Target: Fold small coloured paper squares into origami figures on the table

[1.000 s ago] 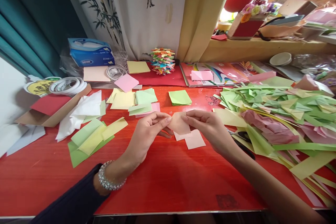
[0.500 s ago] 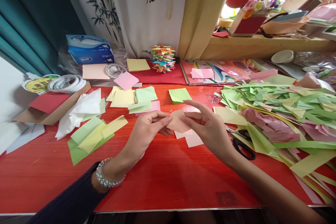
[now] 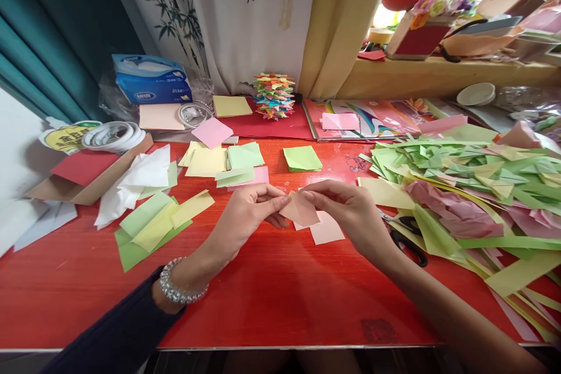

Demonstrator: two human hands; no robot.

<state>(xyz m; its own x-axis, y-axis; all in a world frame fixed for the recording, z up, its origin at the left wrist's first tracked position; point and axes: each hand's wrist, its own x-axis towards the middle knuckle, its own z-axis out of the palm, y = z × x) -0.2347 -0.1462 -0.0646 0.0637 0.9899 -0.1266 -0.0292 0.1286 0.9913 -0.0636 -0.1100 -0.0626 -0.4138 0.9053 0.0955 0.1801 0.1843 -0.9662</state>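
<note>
Between both hands, above the red table, is a small peach paper square (image 3: 301, 210) with a crease across it. My left hand (image 3: 252, 210) pinches its left corner between thumb and fingers. At its top edge my right hand (image 3: 339, 201) has thumb and forefinger closed on the paper. Pale pink paper squares (image 3: 328, 228) lie on the table just beneath. Beyond the hands sits a stack of green squares (image 3: 302, 158). Left of it are mint squares (image 3: 245, 155) and cream squares (image 3: 207, 162).
Black-handled scissors (image 3: 409, 239) lie right of my right hand, partly under a heap of green folded paper pieces (image 3: 473, 163). A multicoloured folded-paper ornament (image 3: 274, 97) stands at the back. On the left are a tissue pack (image 3: 151, 79) and a cardboard tray (image 3: 105, 172) with tape rolls.
My right forefinger, raised and stretched out before, has come down onto the paper's top edge. The paper has turned in my fingers. The view has shifted slightly.
</note>
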